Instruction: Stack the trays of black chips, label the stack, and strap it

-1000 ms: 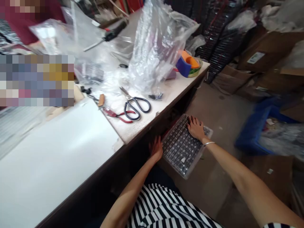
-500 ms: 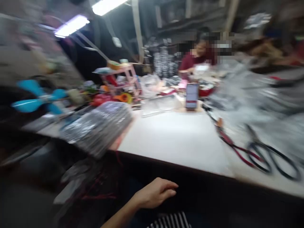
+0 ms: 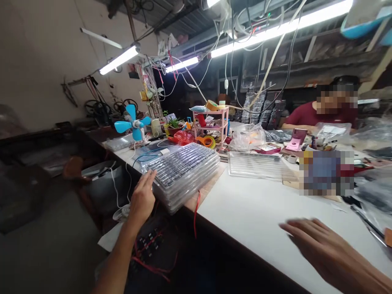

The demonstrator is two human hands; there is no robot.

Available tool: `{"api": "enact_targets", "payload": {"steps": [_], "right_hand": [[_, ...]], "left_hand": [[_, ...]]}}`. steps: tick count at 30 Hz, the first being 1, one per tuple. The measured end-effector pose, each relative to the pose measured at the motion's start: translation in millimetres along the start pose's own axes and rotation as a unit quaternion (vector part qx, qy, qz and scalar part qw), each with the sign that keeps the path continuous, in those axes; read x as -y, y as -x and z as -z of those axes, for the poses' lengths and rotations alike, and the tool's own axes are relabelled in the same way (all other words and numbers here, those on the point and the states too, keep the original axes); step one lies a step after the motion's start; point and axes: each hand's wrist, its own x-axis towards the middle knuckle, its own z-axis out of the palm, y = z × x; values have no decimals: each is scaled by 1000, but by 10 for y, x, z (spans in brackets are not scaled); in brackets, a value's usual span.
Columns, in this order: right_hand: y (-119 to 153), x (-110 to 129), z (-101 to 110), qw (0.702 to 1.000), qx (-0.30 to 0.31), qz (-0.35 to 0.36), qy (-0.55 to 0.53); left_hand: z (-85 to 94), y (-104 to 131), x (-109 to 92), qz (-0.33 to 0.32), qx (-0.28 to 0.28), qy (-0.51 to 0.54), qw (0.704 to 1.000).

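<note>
One unreadable white slip (image 3: 164, 151) lies beside stacked trays (image 3: 186, 169).

The tray stack (image 3: 186, 173) is clear, its top striped in silver and dark grey with a faint violet tint. The loose tray (image 3: 257, 165) is clear with pale lines. The worktop (image 3: 241, 208) is white, the ribbon (image 3: 196, 216) red, the fan (image 3: 134, 123) bright blue, the rack (image 3: 226, 122) pale pink, the co-worker's shirt (image 3: 306, 115) maroon.
</note>
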Motion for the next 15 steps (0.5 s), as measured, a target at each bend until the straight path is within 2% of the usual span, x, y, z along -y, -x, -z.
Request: {"api": "enact_targets", "payload": {"steps": [2, 4, 6, 8, 10, 12, 15], "right_hand": [[-697, 29, -163, 997, 69, 0, 24], [-1396, -82, -394, 993, 115, -14, 31], [-2006, -285, -671, 991, 119, -53, 34], [-2506, -498, -972, 991, 99, -81, 37], [-2902, -655, -1270, 989, 72, -121, 37], [-3174, -724, -1522, 985, 51, -159, 30], [-3265, -681, -1717, 981, 30, -193, 14]], "left_hand": [[-90, -14, 277, -6, 24, -9, 1000], [-189, -8, 509, -9, 40, -8, 999], [-272, 8, 670, -8, 56, -6, 998], [-320, 32, 737, -9, 68, -4, 998], [-334, 56, 717, -9, 69, -10, 998], [-330, 70, 655, -5, 65, -24, 998], [-309, 63, 634, 16, 59, -40, 997]]}}
